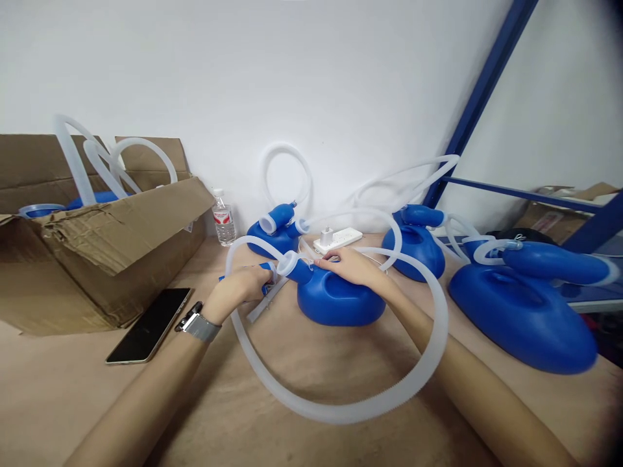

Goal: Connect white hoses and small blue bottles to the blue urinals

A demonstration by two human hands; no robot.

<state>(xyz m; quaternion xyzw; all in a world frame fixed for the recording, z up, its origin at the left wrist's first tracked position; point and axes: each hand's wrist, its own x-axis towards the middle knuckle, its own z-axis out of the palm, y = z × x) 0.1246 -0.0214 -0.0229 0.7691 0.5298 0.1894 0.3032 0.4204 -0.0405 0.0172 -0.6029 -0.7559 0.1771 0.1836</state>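
Jug: likely light, stiff; grip neck.
Left hand: clasps blue part.
Right hand: half-curled on jug, grip unclear.

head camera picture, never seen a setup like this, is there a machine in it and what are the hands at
No machine is working here: these are a person's bare hands. The single picture comes from a camera on their head, looking forward and down. The right hand rests on top of a blue plastic container; the left hand is at a small blue part, its grip mostly hidden. A whitish flexible hose loops in front. On the brown tabletop are also a smartphone, a cardboard box, a water bottle, a power strip and similar containers.
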